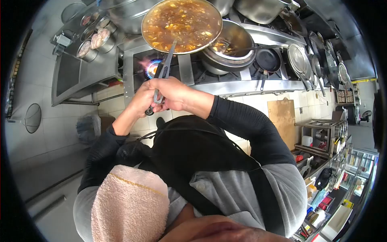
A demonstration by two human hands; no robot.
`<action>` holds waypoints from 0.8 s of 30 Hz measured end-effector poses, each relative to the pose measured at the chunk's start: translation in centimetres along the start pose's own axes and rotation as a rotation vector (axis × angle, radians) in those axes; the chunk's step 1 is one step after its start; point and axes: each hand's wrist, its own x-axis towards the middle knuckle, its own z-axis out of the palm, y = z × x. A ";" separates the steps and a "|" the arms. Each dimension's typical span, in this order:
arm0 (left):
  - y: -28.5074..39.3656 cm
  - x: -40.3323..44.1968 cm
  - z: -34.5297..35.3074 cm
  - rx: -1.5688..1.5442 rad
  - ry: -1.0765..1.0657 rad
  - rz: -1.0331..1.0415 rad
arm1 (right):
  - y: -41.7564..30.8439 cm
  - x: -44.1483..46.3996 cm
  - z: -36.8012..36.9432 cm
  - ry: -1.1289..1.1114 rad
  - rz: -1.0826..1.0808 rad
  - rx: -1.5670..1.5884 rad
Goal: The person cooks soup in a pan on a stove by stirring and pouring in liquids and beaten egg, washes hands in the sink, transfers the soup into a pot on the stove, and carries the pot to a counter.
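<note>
Lifted over the stove is a wide round pan [193, 50] full of brown sauce [181, 22] with yellow and orange pieces. My left hand [141, 99] is closed around the pan's handle, whose dark end sticks out below the fingers. Pressed up against it, my right hand [171, 92] is closed around the grey handle of a long metal utensil [171, 54]. That utensil leans across the pan's rim, and its head is sunk in the sauce, so its shape is hidden. Whether my right fingers also grip the pan handle, I cannot tell.
A lit gas burner [153, 69] burns beneath the pan's near left side. Right of it stand a deep pot [231, 52] and a small black frying pan [268, 59]. Strainers [297, 58] lie farther right. Metal containers [86, 51] stand on the left counter.
</note>
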 end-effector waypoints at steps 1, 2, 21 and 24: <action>-0.1 0.7 1.0 -0.001 0.001 0.009 | -0.5 -0.5 -1.0 -0.001 0.000 0.001; -0.2 1.4 1.8 -0.002 0.003 0.016 | -0.9 -0.9 -1.9 -0.005 0.001 0.002; 0.1 8.9 8.2 0.363 0.169 0.103 | -5.2 0.1 -11.3 -0.171 -0.072 0.028; 0.3 8.9 9.0 0.336 0.172 0.095 | -5.4 0.0 -11.8 -0.186 -0.086 0.033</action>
